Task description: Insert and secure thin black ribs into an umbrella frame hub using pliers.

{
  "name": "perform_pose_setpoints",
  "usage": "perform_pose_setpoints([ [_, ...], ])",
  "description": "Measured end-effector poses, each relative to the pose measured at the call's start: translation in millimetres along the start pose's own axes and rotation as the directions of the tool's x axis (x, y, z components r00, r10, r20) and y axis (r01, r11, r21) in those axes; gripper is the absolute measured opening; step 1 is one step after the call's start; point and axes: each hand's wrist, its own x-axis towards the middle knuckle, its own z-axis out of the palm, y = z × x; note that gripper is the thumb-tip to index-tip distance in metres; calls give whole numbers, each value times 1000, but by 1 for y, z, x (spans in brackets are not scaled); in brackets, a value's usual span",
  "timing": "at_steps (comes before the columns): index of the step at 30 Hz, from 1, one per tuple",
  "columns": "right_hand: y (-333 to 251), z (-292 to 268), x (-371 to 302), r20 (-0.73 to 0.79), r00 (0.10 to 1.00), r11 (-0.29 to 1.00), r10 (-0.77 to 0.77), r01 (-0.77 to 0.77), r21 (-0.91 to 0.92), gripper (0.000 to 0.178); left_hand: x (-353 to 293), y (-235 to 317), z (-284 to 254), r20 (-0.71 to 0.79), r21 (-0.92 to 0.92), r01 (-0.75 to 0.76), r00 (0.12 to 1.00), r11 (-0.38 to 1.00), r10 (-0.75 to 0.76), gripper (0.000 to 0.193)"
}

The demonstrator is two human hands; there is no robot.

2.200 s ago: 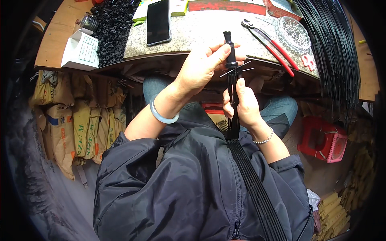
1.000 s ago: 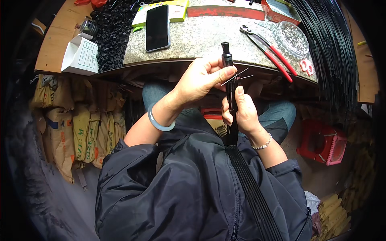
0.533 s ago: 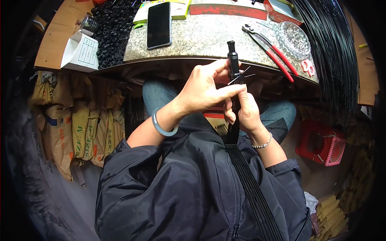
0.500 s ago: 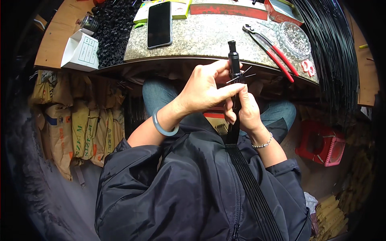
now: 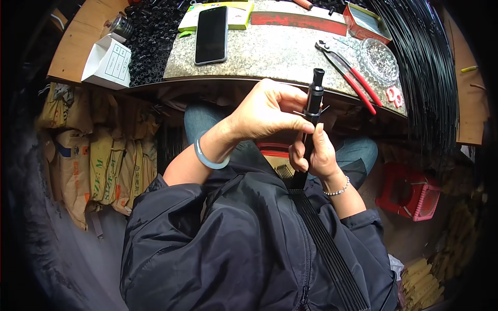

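Observation:
A black shaft with a stepped, knobbed top [image 5: 315, 92], which looks like part of an umbrella frame, stands upright in front of me. Thin wire-like pieces stick out sideways from its collar. My left hand [image 5: 264, 111] pinches it just below the collar, with thumb and fingers closed round it. Lower down, my right hand [image 5: 320, 155] grips the same shaft, its thumb pointing up. A flat bundle of thin black ribs [image 5: 329, 246] runs from under the hands down over my jacket. My fingers hide part of the shaft.
On the bench lie a phone [image 5: 211, 35], red-handled pliers [image 5: 355, 80], a glass dish [image 5: 379, 61] and a red strip [image 5: 298, 22]. A white box [image 5: 107, 62] is at left; long black rods [image 5: 428, 72] hang off the right. A red stool [image 5: 407, 192] stands on the floor.
The shaft has come slightly nearer and to the right, its top now lower in view. The left hand has shifted right a little with it; both hands keep their grip.

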Motion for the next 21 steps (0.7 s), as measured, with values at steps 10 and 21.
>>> perform_pose_setpoints([
  [10, 2, 4, -38, 70, 978, 940, -195, 207, -269, 56, -41, -19, 45, -49, -3, -284, 958, 959, 284, 23],
  [21, -46, 9, 55, 101, 965, 942, -242, 258, -216, 56, 44, -23, -33, 235, -657, -51, 934, 752, 269, 47],
])
